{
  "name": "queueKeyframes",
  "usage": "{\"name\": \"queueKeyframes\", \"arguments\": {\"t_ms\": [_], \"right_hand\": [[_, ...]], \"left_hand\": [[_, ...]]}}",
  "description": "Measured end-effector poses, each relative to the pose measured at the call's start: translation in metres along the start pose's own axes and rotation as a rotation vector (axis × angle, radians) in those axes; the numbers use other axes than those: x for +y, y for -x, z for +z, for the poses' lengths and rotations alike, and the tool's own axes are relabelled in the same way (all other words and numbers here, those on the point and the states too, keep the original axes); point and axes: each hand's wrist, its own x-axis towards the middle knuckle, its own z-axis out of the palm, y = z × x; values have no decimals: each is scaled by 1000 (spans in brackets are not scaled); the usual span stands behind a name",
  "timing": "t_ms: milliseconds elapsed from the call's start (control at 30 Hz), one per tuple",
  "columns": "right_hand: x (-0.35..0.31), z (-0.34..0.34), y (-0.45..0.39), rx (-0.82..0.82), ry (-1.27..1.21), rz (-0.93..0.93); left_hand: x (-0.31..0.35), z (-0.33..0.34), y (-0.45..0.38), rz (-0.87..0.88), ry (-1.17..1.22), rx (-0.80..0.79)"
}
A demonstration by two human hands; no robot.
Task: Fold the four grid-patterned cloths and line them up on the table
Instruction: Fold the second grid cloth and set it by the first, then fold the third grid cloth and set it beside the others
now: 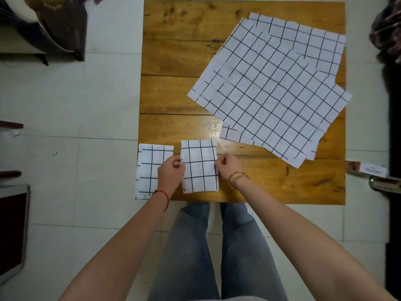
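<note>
Two folded white cloths with a dark grid lie along the near edge of the wooden table (173, 61). One folded cloth (149, 168) sits at the near left corner. A second folded cloth (199, 167) lies just to its right. My left hand (171, 172) pinches this second cloth's left edge and partly covers the first cloth. My right hand (229, 166) pinches its right edge. Unfolded grid cloths lie overlapped at the far right: a top one (271, 92) and another (303, 33) showing behind it.
The table stands on a pale tiled floor (86, 105). Dark furniture and fabric are at the far left (54, 22). A small box and a metal object (373, 170) lie off the table's right edge. My legs in grey trousers are below the table's near edge.
</note>
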Motion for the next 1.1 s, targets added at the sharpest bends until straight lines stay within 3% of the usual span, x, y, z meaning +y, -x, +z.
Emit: {"name": "queueKeyframes", "arguments": {"t_ms": [300,700,933,1100], "right_hand": [[9,38,22,55,101,-14],[-5,49,27,45,543,-168],[-3,32,21,215,502,-178],[-5,-2,2,427,454,-295]], "left_hand": [[-23,-16,10,34,-50,-81],[-35,-28,6,108,-186,-74],[-30,-33,-1,154,-301,6],[-14,-36,-9,217,-292,71]]}}
